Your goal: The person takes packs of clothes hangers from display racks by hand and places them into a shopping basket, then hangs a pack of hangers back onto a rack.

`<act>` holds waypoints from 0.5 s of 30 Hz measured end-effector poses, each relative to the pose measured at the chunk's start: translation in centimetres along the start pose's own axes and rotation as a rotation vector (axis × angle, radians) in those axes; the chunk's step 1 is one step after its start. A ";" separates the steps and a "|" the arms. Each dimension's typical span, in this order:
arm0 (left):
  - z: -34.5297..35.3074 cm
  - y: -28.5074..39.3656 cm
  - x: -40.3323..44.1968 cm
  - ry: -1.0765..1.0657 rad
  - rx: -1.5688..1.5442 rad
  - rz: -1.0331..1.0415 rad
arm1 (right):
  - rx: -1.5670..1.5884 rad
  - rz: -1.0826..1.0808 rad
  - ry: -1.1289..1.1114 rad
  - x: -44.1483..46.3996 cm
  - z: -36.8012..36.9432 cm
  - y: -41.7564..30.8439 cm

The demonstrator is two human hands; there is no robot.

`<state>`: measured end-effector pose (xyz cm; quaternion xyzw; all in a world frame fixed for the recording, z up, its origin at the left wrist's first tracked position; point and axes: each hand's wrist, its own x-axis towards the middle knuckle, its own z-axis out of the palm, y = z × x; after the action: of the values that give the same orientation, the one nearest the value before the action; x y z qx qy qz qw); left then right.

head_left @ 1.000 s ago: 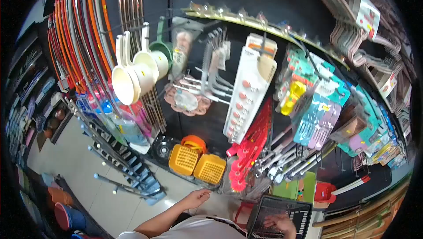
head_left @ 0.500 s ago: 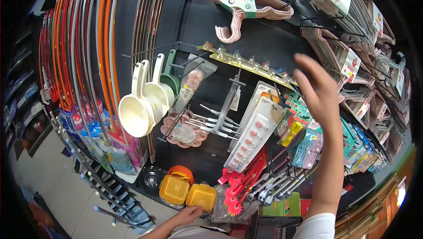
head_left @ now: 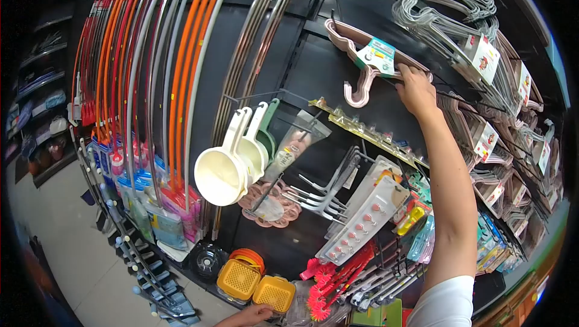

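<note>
My right hand (head_left: 416, 91) is raised to the pack of pink clothes hangers (head_left: 395, 65), its fingers closed around the pack's right end. The hangers have a green and white card sleeve (head_left: 378, 56), and their hooks point down. Low in the view, my left hand (head_left: 258, 314) is closed at the lower edge of a yellow perforated plastic basket (head_left: 274, 294). Most of that hand's grip is hidden. Beside it is a second yellow basket (head_left: 239, 279), with orange round containers (head_left: 247, 259) behind.
White ladles (head_left: 220, 176) hang on hooks left of centre. Long orange poles (head_left: 196, 68) stand further left. More bundled hangers (head_left: 482, 68) project from the wall at right. A yellow strip of small hooks (head_left: 368, 131) and a white blister pack (head_left: 362, 224) hang below the pink hangers.
My right hand has moved up from open air to the right end of the pink hangers and closed on it. The view has shifted; my left hand stays at the yellow basket.
</note>
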<state>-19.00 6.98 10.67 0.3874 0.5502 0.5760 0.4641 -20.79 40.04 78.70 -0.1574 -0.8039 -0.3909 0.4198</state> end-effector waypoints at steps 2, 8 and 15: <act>-0.4 -0.3 -0.5 0.010 0.025 0.042 | -0.033 0.033 0.022 0.2 -0.1 -0.4; -1.1 -0.5 -1.4 -0.060 0.006 0.005 | -0.115 -0.018 0.073 0.1 -2.2 -1.0; -2.3 -2.0 -0.2 -0.185 0.098 -0.124 | -0.114 -0.127 0.131 -0.5 -7.3 -1.3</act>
<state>-20.88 6.05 8.48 0.4262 0.5553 0.4804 0.5284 -17.19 33.70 80.13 -0.1038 -0.7596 -0.4714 0.4359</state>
